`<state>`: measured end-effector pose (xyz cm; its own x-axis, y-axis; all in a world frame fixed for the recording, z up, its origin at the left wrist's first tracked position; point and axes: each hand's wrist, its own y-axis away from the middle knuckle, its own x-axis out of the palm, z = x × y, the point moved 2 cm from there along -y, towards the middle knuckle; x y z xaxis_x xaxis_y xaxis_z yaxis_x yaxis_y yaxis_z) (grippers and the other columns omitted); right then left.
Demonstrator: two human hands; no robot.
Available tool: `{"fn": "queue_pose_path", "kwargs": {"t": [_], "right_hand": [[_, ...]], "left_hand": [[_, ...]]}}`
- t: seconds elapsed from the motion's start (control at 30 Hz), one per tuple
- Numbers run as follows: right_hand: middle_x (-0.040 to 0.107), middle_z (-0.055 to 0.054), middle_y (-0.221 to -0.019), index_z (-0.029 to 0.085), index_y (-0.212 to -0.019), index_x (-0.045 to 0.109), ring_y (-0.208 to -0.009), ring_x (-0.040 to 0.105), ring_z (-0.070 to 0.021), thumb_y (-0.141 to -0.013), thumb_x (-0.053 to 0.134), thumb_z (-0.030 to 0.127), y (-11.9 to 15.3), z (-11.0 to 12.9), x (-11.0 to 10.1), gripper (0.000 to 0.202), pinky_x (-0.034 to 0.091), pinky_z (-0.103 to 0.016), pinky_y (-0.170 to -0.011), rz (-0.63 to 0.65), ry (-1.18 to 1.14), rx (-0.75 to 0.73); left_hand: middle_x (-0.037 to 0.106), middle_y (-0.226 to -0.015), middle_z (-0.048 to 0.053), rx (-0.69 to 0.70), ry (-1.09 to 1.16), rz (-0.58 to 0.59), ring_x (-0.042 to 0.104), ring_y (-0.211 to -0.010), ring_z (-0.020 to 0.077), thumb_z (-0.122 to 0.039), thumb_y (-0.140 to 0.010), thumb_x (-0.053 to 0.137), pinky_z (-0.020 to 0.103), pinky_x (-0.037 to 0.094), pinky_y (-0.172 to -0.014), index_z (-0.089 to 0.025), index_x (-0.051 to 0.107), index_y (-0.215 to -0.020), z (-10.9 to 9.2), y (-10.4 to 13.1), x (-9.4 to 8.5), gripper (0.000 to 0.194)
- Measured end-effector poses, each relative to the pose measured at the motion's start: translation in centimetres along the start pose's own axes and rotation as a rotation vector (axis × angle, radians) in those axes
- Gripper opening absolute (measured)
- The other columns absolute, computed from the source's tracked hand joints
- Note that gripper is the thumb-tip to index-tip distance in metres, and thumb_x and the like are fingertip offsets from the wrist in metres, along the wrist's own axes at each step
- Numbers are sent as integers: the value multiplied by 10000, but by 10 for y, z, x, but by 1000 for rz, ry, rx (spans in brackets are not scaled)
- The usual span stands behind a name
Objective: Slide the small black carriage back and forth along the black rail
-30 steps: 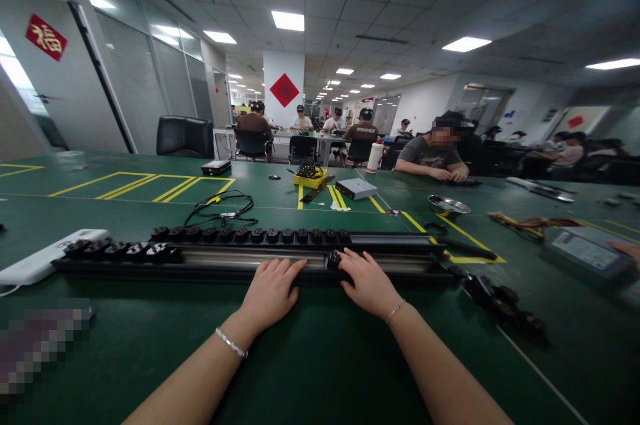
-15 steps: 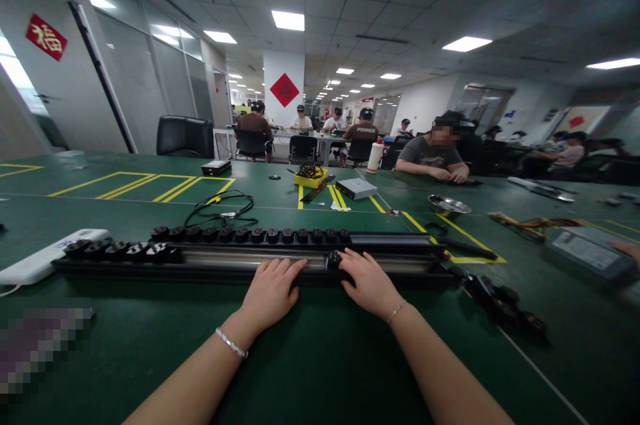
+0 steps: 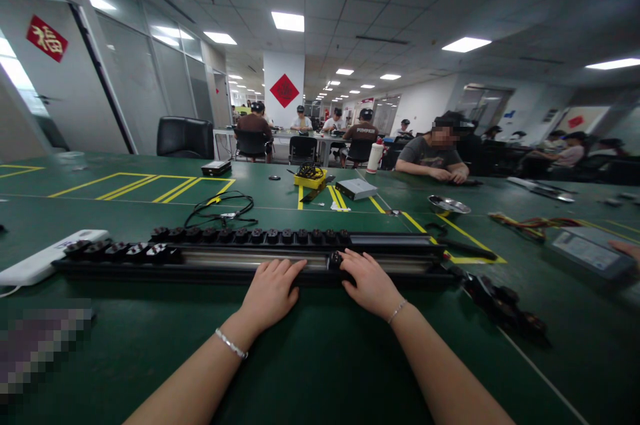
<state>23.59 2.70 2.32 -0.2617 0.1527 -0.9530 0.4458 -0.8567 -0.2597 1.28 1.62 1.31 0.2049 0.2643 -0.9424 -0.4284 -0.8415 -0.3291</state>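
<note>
A long black rail (image 3: 220,273) with a silvery channel lies across the green table. My left hand (image 3: 271,291) rests on its front edge near the middle, fingers apart, holding nothing. To the right, my right hand (image 3: 369,283) has its fingers spread over the same rail, fingertips touching a small black socket module (image 3: 334,260) in the channel. Several such modules (image 3: 117,249) sit at the rail's left end. Behind is a second rail (image 3: 390,238) with a row of black modules (image 3: 273,235).
Around the rails are a white power strip (image 3: 55,255), loose black modules (image 3: 505,305), a black cable (image 3: 220,208), a yellow box (image 3: 310,178), a metal bowl (image 3: 449,205) and a grey power supply (image 3: 590,251). A person (image 3: 433,155) sits across the table.
</note>
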Motion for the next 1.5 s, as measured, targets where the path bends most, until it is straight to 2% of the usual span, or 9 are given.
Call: {"fn": "queue_pose_path", "kwargs": {"t": [1.5], "right_hand": [[514,-61,-1308,226,-979,574,-1262,398,-209,-760,513,180,2,-5,-4,232,287,-468,-1046,-26,-22,3]], "left_hand": [[573,-1090,43,-13,15,24,473,-1017,210,-262,-792,478,359,310,-880,-297,387,-1320,-1,0,-2,537]]}}
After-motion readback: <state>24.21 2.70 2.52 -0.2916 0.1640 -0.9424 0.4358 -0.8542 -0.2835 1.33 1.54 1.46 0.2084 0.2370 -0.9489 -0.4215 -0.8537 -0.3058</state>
